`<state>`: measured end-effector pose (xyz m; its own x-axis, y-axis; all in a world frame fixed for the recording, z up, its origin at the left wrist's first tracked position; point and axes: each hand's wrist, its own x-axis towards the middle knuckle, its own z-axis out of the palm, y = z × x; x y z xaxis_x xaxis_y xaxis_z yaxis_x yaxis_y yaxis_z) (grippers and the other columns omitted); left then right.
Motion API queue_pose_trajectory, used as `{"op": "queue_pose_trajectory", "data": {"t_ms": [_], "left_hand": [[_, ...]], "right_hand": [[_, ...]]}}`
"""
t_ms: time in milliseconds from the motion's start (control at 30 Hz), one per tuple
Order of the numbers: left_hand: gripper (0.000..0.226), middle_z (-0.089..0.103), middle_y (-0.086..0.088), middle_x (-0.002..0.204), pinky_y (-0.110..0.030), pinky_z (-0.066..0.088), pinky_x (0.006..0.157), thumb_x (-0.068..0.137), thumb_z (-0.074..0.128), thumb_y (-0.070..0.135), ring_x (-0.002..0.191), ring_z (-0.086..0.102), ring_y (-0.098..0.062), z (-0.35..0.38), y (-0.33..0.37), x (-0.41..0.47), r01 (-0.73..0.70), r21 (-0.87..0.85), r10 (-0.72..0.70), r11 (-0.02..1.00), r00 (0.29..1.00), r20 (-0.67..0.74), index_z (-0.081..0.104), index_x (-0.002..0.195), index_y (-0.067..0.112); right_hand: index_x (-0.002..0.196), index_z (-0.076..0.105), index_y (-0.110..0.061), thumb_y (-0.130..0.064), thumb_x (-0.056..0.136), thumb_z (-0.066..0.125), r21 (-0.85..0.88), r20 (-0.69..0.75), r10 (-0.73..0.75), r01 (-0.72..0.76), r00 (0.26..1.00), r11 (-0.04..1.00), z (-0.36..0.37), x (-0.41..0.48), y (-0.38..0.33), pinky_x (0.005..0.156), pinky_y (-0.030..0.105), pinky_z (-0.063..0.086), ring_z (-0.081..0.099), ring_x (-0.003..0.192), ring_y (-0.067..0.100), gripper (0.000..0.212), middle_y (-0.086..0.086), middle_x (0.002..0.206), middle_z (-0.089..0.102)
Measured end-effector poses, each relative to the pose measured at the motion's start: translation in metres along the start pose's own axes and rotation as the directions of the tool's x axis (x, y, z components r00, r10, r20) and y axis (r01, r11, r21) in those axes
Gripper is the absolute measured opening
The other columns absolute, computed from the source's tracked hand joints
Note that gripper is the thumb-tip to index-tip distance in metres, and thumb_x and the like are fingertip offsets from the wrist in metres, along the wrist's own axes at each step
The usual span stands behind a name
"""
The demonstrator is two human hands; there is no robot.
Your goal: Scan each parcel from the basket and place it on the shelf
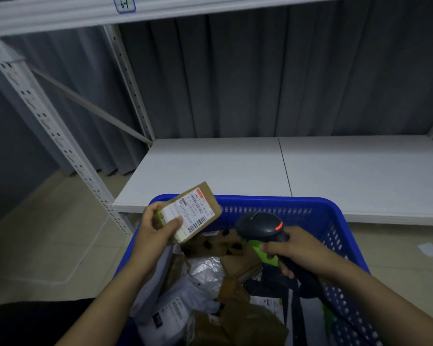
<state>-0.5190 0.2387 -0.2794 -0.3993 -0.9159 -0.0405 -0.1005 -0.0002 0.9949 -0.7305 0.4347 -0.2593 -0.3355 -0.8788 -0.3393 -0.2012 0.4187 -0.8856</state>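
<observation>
My left hand point(155, 229) grips a small brown cardboard parcel point(198, 208) with a white barcode label facing up, held above the back left corner of the blue basket point(335, 221). My right hand point(295, 248) grips a black handheld scanner point(260, 226) by its handle; a red light glows on its head, which points toward the parcel. The basket holds several more parcels point(210, 283): brown boxes, grey and white mailer bags. Beyond the basket lies the white shelf board point(235, 166).
A white metal shelf frame with a perforated upright point(48, 126) stands at left, with an upper shelf point(160, 8) bearing a handwritten tag. Grey curtains hang behind. Beige floor tiles lie to the left, with a scrap of paper point(430, 248) at right.
</observation>
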Motion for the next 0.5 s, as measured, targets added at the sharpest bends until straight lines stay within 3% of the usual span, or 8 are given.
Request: {"op": "queue_pose_trajectory", "data": {"t_ms": [200,500], "left_hand": [[0.036,0.067,0.000,0.111,-0.032,0.059,0.066,0.084,0.070,0.005,0.099,0.067,-0.018,-0.012,-0.008,0.004,-0.013,0.057,0.013,0.998,1.000,-0.006,0.058,0.110,0.027],[0.042,0.066,0.004,0.110,-0.033,0.059,0.068,0.083,0.071,0.006,0.099,0.066,-0.013,-0.008,-0.012,0.001,-0.032,0.121,0.031,0.992,0.999,0.011,0.055,0.114,0.029]], "right_hand": [[0.080,0.063,-0.017,-0.022,0.090,0.067,-0.025,0.100,-0.030,0.033,0.995,0.999,-0.005,-0.003,-0.002,0.060,0.036,0.049,0.054,0.043,0.017,0.012,0.007,0.048,0.058],[0.074,0.063,-0.009,-0.022,0.090,0.067,-0.021,0.149,-0.031,0.034,0.988,0.999,-0.005,-0.004,-0.002,0.062,0.035,0.047,0.052,0.041,0.017,0.021,0.005,0.047,0.056]]}}
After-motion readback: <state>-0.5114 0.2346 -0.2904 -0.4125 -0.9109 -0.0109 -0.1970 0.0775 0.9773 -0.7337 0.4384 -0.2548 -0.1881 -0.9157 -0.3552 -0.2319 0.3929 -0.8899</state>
